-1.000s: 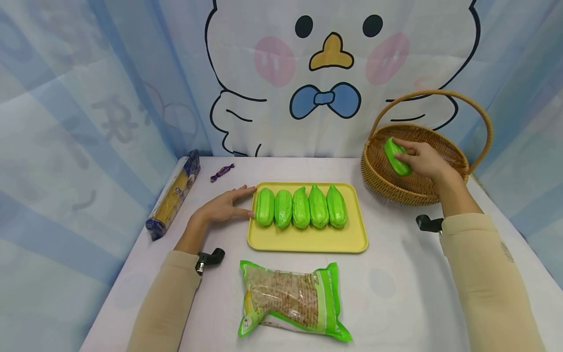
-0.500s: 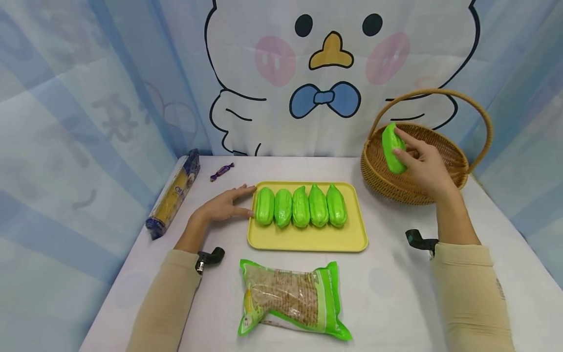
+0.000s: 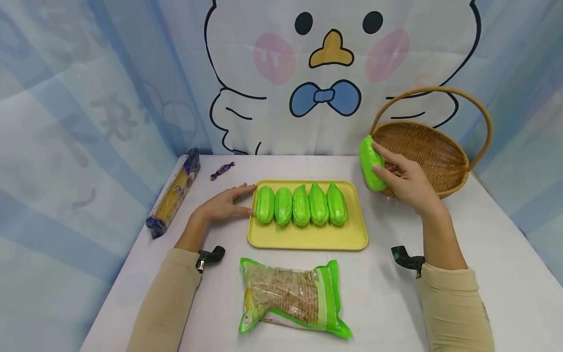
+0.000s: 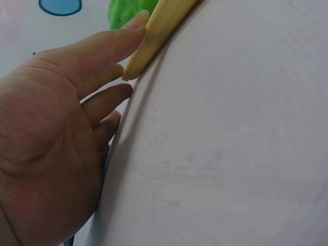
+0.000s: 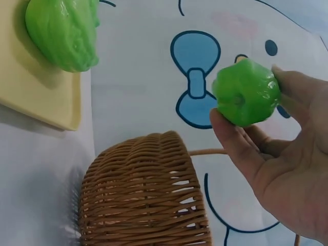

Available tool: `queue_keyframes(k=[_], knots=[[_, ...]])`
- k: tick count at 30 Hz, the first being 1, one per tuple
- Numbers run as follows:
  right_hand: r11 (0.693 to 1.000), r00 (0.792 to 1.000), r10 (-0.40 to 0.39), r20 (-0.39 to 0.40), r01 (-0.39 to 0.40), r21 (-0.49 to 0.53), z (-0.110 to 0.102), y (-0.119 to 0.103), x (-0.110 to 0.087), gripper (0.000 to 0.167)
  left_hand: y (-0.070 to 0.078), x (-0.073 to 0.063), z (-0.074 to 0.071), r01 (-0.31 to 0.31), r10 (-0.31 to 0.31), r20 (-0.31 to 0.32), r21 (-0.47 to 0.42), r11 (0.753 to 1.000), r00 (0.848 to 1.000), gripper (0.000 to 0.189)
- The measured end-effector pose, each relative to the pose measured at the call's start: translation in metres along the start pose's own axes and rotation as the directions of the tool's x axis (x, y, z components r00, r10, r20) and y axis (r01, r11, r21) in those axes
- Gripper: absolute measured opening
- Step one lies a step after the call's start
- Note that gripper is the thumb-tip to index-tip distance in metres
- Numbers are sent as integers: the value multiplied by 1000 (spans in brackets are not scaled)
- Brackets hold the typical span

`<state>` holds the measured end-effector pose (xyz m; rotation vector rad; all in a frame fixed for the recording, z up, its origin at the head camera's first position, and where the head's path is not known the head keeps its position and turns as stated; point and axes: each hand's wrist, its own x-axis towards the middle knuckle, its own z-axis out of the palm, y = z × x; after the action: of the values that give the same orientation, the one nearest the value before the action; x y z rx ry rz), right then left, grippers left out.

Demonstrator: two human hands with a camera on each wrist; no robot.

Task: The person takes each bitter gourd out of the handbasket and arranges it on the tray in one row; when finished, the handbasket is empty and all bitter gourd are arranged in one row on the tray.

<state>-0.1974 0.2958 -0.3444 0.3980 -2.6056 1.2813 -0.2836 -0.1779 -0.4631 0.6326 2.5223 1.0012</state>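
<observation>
My right hand [image 3: 406, 183] pinches a green ribbed gourd [image 3: 371, 164], glossy like plastic, between thumb and fingers. It is held up in front of the left side of a wicker basket [image 3: 440, 161]. In the right wrist view the gourd [image 5: 245, 95] shows end-on, above the basket's woven wall [image 5: 143, 195]. Several similar gourds [image 3: 301, 208] lie side by side on a yellow tray [image 3: 308, 239]. My left hand [image 3: 222, 204] has its fingers spread at the tray's left edge. In the left wrist view its thumb [image 4: 115, 43] touches the tray's rim [image 4: 154, 38].
A green-edged clear bag of brown food [image 3: 290, 298] lies in front of the tray. At the left are a blue-and-yellow packet [image 3: 173, 193] and a purple wrapped candy [image 3: 222, 171]. The basket's tall handle [image 3: 433, 89] arches at back right, before a printed curtain [image 3: 325, 132].
My right hand has lifted the gourd out from over the basket's inside and moved left and toward me, past its rim. My left hand and the tray have stayed put.
</observation>
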Motion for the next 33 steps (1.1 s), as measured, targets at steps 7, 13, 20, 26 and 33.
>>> queue_keyframes(k=[7,13,20,26,33], knots=[[1000,990,10,138,-6,-27,4,1,0,64,-2,2,0,-20,20,9,9,1000,1000,92],[992,979,45,198,-20,-126,11,-1,1,64,-1,1,-1,-12,12,4,10,1000,1000,93],[977,964,101,246,-49,-208,17,0,1,66,0,1,-1,-11,11,14,-12,1000,1000,91],[959,938,135,319,-43,-278,18,2,-1,68,0,1,0,-6,6,15,-13,1000,1000,91],[956,912,126,390,-7,-293,19,6,-1,61,-1,1,0,-9,10,12,-24,1000,1000,90]])
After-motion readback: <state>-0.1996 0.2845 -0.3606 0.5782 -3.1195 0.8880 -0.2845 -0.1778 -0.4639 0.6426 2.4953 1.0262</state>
